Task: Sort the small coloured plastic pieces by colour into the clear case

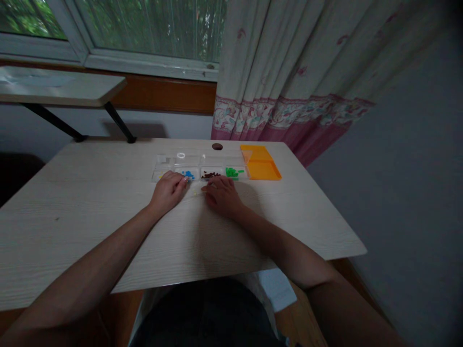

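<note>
A clear plastic compartment box [224, 159] lies on the table with its front row holding small coloured pieces. My left hand [168, 190] rests at the box's front left corner, fingers curled and thumb pressed close to them; whatever they pinch is too small to make out. Just beyond its fingertips are blue pieces [188, 175], and a few yellow pieces [161, 176] show behind its knuckles. My right hand [222, 195] lies in front of the dark brown pieces [211, 175], its index finger stretched leftward over the tabletop. Tiny yellowish bits [195, 193] lie between the hands.
Green pieces [233, 172] fill the compartment at the right of the row. An orange tray [264, 169] sits against the box's right end. Behind is a cable hole [217, 146]. A raised shelf [61, 86] stands at the back left, and a curtain [275, 62] hangs behind the table.
</note>
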Available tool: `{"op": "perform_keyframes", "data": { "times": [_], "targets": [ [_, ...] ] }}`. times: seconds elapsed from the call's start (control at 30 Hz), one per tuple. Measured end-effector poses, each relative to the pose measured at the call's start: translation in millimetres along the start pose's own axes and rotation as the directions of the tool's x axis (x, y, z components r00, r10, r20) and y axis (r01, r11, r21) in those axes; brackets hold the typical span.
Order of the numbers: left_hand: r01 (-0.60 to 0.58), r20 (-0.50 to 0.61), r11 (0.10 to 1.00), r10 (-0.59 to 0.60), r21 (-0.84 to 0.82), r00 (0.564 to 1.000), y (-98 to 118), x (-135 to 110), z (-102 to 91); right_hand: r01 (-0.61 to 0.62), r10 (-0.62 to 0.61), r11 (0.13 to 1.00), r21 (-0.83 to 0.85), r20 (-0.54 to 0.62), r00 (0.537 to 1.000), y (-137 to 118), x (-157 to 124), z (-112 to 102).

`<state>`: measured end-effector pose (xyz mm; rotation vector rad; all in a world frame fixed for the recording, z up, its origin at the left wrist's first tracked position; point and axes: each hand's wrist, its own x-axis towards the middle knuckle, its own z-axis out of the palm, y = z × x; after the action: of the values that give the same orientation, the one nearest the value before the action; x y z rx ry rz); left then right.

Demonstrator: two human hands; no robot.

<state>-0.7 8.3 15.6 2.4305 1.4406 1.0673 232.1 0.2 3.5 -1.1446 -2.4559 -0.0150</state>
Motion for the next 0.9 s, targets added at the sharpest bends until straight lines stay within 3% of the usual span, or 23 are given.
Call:
{"op": "perform_keyframes", "data": {
  "times": [0.43, 0.9],
  "targets": [
    [-0.006, 0.014, 1.0, 0.007, -0.022, 1.0, 2.9, 1.5, 1.9, -0.038, 0.038, 0.999, -0.006, -0.033, 0.999, -4.5, 4.0, 8.0],
    [-0.013, -0.015, 1.0, 0.013, 0.001, 1.0, -0.1, 1.1, 0.6, 0.049, -0.053, 0.994, -0.098, -0.047, 0.997, -5.0, 5.7, 4.5]
  ]
}}
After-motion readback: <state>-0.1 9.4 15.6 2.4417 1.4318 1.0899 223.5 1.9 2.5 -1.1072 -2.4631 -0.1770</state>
